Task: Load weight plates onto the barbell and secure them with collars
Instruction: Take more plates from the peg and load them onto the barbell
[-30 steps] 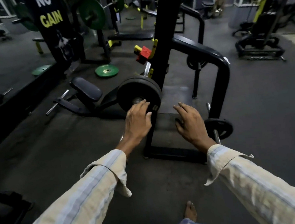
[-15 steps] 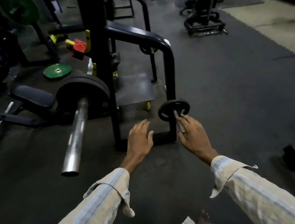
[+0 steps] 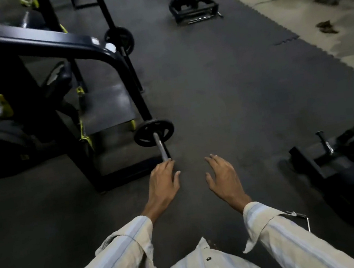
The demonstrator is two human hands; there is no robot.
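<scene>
Both hands empty, the left hand (image 3: 163, 181) loosely curled just short of the storage peg (image 3: 161, 147) carrying a small plate (image 3: 153, 132), the right hand (image 3: 222, 178) spread wide, the person seems to be fetching it, which requires sliding it off.

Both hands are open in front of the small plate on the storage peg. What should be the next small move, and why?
Probably reach both hands forward to take the small black plate off its steel peg. The left hand is open with its fingers at the peg's tip, the right hand is open and empty beside it, and neither holds a plate to load yet.
</scene>
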